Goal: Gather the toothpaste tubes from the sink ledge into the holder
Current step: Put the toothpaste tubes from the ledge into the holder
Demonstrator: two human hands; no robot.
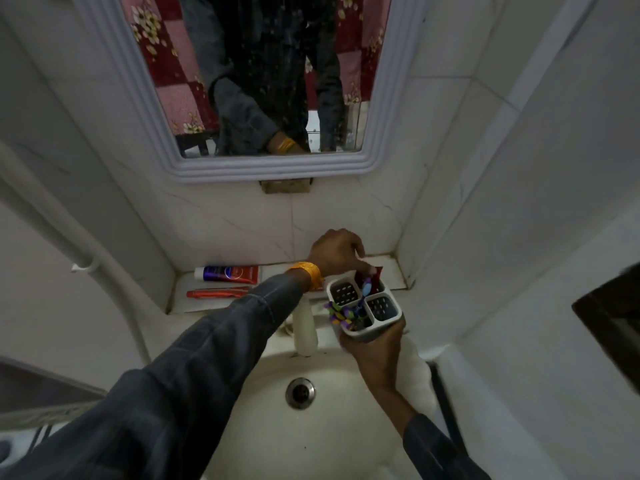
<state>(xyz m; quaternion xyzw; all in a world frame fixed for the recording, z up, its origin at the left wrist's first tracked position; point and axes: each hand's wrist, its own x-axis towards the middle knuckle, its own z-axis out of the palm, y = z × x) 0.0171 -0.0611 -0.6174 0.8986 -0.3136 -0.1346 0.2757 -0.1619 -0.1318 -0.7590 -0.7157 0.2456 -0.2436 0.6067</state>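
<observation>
Two tubes are left on the ledge (221, 306): a blue-and-red tube (227, 274) at the back and a thin orange tube (219, 293) in front of it, both lying flat and well left of the holder (363, 308). We've got the holder cupped from below in our right hand (375, 348), up off the ledge over the back of the sink (263, 427), next to the white tap (305, 332).

Our left hand (337, 252) is above the far compartment, fingers pinched on the top of a red tube (369, 277) that's partly down inside. So that grip is closed on the red tube, and the right grip is wrapped round the holder's base.

Tips for this bit, as we see it: keep the holder level so the toothbrushes (349, 308) in the near-left slot don't tip out, and feed the tube straight down rather than at an angle so it doesn't catch the divider. Don't let go until it bottoms out. The two slotted compartments look free, so the ledge tubes could go there next, fat one first.
</observation>
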